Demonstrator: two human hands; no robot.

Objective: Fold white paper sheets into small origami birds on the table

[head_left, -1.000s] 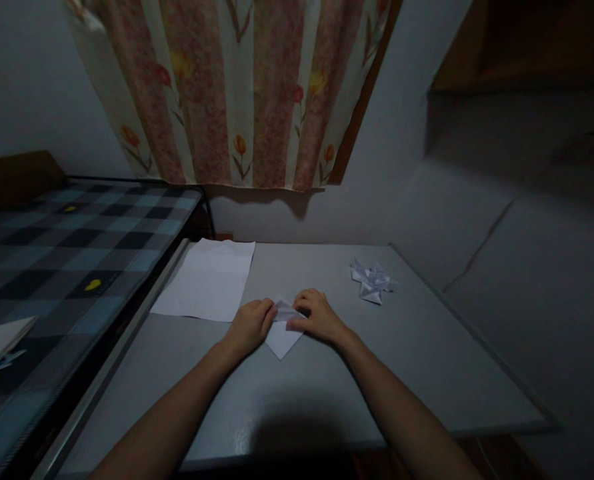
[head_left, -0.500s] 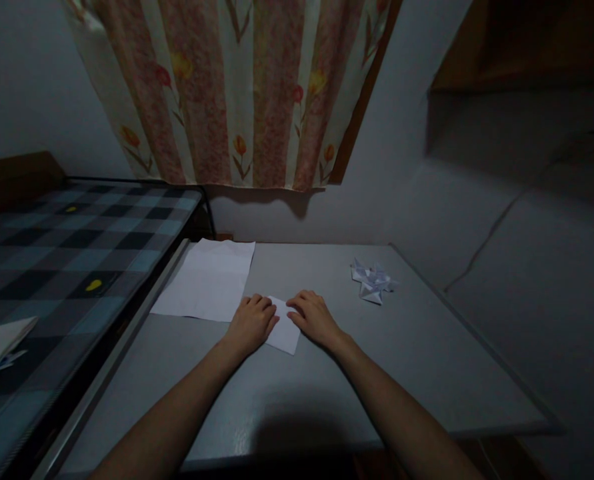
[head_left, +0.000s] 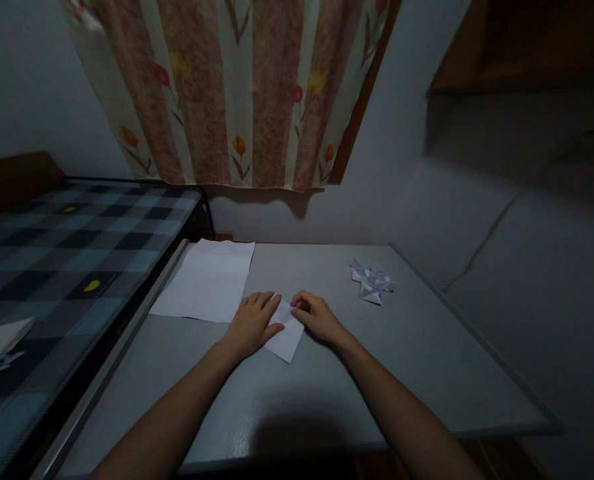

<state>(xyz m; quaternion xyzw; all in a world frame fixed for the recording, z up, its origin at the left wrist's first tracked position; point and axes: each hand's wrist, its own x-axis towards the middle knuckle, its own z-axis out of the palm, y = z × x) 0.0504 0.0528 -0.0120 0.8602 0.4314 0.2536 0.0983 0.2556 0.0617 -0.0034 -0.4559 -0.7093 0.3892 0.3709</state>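
Note:
A small folded white paper lies on the grey table in front of me. My left hand lies flat on its left part, fingers stretched out and pressing it down. My right hand rests at the paper's upper right corner with its fingers curled in a pinch on that edge. Both forearms reach in from the bottom of the head view.
A larger creased white sheet lies at the table's back left. Folded paper shapes sit at the back right. A checked mattress adjoins the table's left side. A flowered curtain hangs behind, with a wall on the right.
The small paper went from a raised fold with a downward point to lying flat, then turned slightly. My left hand flattened onto it; my right fingers curled at its corner.

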